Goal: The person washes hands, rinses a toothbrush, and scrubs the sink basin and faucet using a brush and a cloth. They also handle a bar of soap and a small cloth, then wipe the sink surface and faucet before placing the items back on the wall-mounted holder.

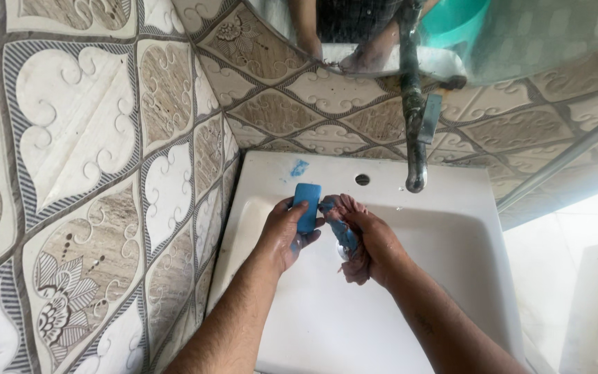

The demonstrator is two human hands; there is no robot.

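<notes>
Soft, even daylight enters from the right; shadows are faint, the focus sharp, and the edges bulge with wide-angle distortion.

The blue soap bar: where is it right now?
In the head view, the blue soap bar is in the left hand, over the white sink, left of the tap.

Left hand (286, 232) grips blue soap bar (306, 206) over white sink (451, 228); right hand (372, 244) clutches wet bluish cloth (342, 232) beside it. Metal tap (415, 131) above, patterned tiles (98, 208) left.
</notes>
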